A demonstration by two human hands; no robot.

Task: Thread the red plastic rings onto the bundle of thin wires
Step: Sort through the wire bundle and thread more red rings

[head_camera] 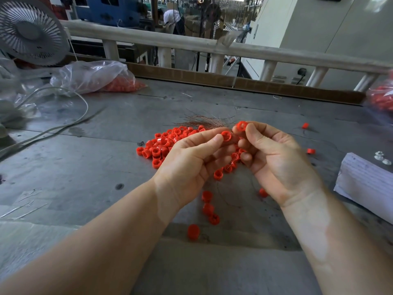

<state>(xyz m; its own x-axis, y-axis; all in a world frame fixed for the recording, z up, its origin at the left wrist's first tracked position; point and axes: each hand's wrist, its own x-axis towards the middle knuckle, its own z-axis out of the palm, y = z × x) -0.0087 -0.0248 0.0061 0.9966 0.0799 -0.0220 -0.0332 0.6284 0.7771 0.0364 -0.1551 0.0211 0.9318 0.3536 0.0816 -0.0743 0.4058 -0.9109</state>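
Soft daylight comes in from beyond the white railing (191, 44), so my grey table (85, 167) is evenly lit, with a pale sheen on its far left part and only faint shadows under my forearms. The wide lens bows that railing and stretches my arms at the bottom edge. Far right of the railing, a bag of red pieces (381, 99) is smeared with blur.

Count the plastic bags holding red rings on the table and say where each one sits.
2. One clear bag of red rings lies at the table's far left, near the fan. A second bag is at the far right edge, cut off by the frame. Others may lie out of view.
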